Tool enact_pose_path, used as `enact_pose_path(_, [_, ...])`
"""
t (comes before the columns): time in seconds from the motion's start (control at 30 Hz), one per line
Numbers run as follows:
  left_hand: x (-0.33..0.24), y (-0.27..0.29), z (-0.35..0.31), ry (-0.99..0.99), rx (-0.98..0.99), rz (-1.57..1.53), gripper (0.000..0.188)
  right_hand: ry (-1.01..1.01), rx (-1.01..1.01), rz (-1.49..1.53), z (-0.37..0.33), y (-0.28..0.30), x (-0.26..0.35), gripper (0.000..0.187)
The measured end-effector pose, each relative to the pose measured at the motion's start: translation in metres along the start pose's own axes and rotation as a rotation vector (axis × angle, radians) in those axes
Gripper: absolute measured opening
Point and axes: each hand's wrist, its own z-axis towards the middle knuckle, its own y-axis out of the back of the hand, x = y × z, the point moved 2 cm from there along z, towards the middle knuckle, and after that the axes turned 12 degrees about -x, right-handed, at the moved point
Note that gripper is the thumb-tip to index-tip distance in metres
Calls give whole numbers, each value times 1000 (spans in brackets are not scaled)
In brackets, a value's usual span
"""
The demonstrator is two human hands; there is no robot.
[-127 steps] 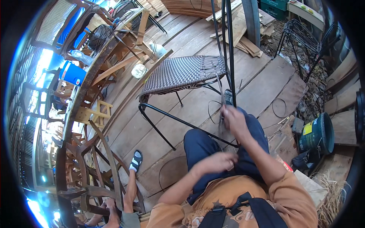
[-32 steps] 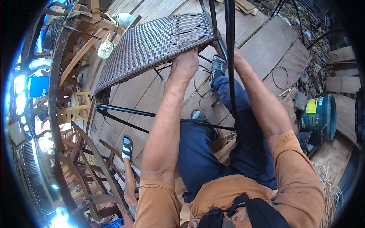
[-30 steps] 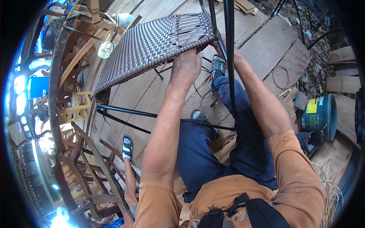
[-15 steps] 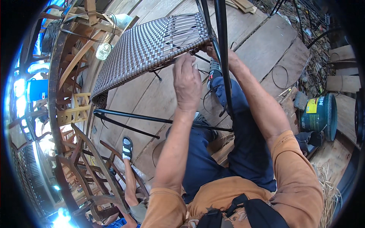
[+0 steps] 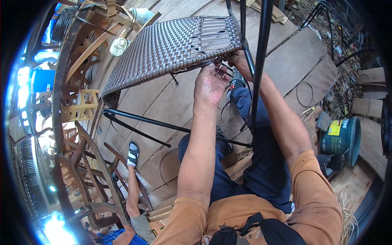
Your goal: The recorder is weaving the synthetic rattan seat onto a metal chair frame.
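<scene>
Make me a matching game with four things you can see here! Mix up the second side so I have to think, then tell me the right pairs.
Things:
1. Woven chair seat
2. Bucket
3. Metal chair frame
4. Left hand

Clues:
A. Black, thin and bent
B. Palm showing, fingers curled, up at the woven edge
C. Shiny brown, with open gaps near one end
D. Dark green with a yellow patch

Right pairs: 1 goes with C, 2 goes with D, 3 goes with A, 4 goes with B.
</scene>
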Motion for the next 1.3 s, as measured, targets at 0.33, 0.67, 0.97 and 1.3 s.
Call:
enact_pose_path(0.33, [25,6,-21,-84,-18,298,11,0,-152,72,-2,22,-27,23])
enact_pose_path(0.67, [16,-10,-6,-160,68,-87,18,156,-30,57,-9,1,13,21])
enact_pose_path(0.97, [26,1,-19,26,69,-228,13,129,-108,341,-28,-5,12,15])
enact_pose_path(1.3, [40,-23,-26,222,-31,-316,15,-10,-34,186,-26,14,1,19])
